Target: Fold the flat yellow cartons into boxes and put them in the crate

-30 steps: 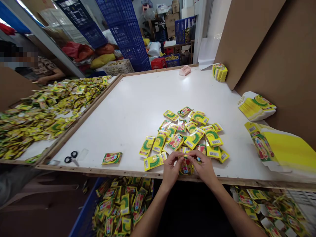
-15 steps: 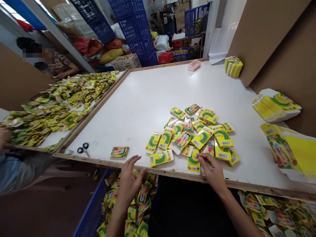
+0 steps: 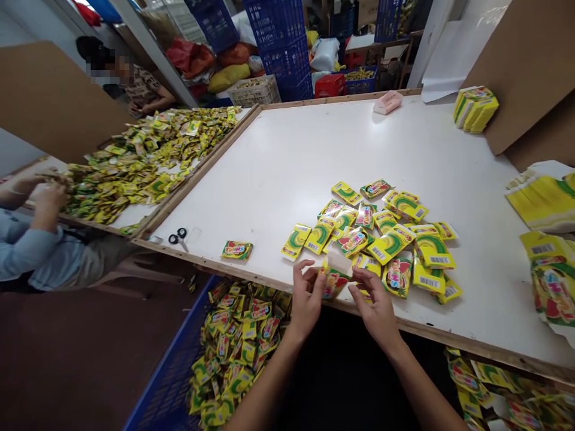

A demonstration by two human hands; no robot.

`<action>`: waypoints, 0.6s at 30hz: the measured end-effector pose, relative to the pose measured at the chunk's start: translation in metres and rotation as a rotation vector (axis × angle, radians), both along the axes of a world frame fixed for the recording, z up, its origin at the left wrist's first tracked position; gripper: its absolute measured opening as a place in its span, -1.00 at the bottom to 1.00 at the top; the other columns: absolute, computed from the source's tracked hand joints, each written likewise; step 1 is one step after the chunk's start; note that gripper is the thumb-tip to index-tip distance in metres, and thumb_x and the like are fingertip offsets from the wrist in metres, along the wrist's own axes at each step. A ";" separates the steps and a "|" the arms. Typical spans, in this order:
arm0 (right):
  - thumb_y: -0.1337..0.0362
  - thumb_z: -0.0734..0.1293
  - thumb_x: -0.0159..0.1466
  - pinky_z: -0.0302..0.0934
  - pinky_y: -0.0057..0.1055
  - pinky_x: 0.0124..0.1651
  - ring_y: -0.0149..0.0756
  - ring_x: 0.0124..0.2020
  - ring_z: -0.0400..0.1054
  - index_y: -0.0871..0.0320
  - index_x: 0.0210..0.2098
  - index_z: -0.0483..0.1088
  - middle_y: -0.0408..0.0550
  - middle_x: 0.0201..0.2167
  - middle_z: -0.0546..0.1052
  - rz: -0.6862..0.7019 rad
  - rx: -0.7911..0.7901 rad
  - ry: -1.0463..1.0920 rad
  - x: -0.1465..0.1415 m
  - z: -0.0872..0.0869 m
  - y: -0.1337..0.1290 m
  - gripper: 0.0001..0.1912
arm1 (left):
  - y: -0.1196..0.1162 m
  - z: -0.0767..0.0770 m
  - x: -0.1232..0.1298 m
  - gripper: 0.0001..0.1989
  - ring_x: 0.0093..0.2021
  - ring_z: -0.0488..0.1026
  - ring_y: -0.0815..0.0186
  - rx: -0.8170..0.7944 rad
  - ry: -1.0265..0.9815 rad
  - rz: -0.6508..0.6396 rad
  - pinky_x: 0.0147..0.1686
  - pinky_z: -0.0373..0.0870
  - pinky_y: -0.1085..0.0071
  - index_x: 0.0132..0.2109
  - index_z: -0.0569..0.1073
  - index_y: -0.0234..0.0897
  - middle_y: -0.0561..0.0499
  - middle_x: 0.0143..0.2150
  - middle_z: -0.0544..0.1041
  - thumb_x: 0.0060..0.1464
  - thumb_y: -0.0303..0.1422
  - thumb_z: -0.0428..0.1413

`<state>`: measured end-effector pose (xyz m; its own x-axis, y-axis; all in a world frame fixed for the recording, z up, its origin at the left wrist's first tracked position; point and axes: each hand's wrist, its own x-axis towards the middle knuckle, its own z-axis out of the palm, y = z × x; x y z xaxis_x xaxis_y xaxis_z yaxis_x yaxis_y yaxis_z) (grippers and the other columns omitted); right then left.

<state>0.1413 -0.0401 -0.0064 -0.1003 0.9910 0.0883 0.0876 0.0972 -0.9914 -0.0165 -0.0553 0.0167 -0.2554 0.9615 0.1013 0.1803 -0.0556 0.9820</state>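
Note:
Over the table's front edge, my left hand (image 3: 308,299) is closed on the side of a small printed carton (image 3: 335,284), yellow and green with fruit pictures. Its white flap stands up at the top. My right hand (image 3: 375,302) is at the carton's right edge, with thumb and fingers bent around that corner. Just beyond both hands lies a loose pile of similar small cartons (image 3: 393,244), some barcode side up. One single carton (image 3: 236,250) rests apart to the left.
Scissors (image 3: 178,236) lie near the white table's (image 3: 269,161) left corner. A blue crate (image 3: 164,371) of cartons stands below. At right are stacked cartons (image 3: 476,109) and flat yellow packaging (image 3: 545,197). Another person (image 3: 40,239) handles a heap of packets (image 3: 148,161) on the left.
My left hand has moved right from the table edge and taken a carton. My right hand has lifted with it from the front of the pile. The view has turned left.

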 end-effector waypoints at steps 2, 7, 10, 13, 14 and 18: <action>0.17 0.30 0.26 0.36 -0.25 -0.13 -0.18 -0.11 0.41 0.08 0.03 0.25 0.05 -0.08 0.46 -0.037 -0.007 0.068 0.000 -0.005 -0.002 -0.64 | -0.004 -0.005 0.021 -0.66 -0.17 0.50 0.29 0.027 -0.069 -0.013 -0.14 0.43 0.35 0.11 0.20 -0.20 -0.08 -0.13 0.48 0.21 -0.30 0.01; 0.20 0.34 0.22 0.36 -0.21 -0.12 -0.16 -0.12 0.41 0.07 0.03 0.27 0.04 -0.09 0.46 -0.137 0.093 0.028 0.020 -0.012 -0.001 -0.61 | 0.000 -0.012 0.036 -0.60 0.05 0.41 0.21 0.069 -0.027 -0.214 0.05 0.37 0.26 0.14 0.29 -0.16 -0.13 0.16 0.35 0.16 -0.35 0.08; 0.20 0.31 0.25 0.34 -0.19 -0.11 -0.17 -0.15 0.41 0.07 -0.04 0.36 0.02 -0.11 0.49 -0.071 0.156 -0.114 0.033 -0.011 0.001 -0.71 | 0.003 -0.009 0.029 -0.65 0.06 0.42 0.20 0.016 -0.038 -0.348 0.08 0.35 0.26 0.12 0.34 -0.17 -0.11 0.11 0.42 0.18 -0.37 0.05; 0.23 0.28 0.28 0.32 -0.21 -0.08 -0.19 -0.14 0.42 0.05 -0.12 0.42 -0.04 -0.16 0.52 0.022 0.197 -0.184 0.039 -0.003 0.007 -0.81 | 0.007 -0.004 0.024 -0.73 0.02 0.44 0.19 -0.014 -0.023 -0.401 0.05 0.37 0.27 0.03 0.42 -0.23 -0.11 0.00 0.49 0.18 -0.37 0.05; 0.23 0.27 0.29 0.32 -0.22 -0.07 -0.19 -0.14 0.42 0.04 -0.14 0.44 -0.05 -0.18 0.53 0.043 0.210 -0.190 0.040 0.000 0.010 -0.83 | 0.009 -0.002 0.024 -0.75 -0.01 0.45 0.20 -0.012 -0.018 -0.403 0.02 0.38 0.27 0.00 0.43 -0.24 -0.12 -0.03 0.50 0.17 -0.37 0.05; 0.21 0.26 0.30 0.31 -0.21 -0.06 -0.16 -0.12 0.42 0.05 -0.23 0.50 -0.03 -0.21 0.54 0.049 0.271 -0.223 0.041 0.007 0.023 -0.82 | 0.019 0.002 0.028 -0.82 0.02 0.42 0.18 0.061 0.010 -0.354 0.02 0.37 0.26 -0.10 0.48 -0.26 -0.13 -0.06 0.49 0.14 -0.36 0.10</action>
<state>0.1826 -0.0174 0.0010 -0.1933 0.9282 0.3180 0.2874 0.3635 -0.8861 0.0120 -0.0359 0.0185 0.0941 0.9823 0.1617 0.1490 -0.1745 0.9733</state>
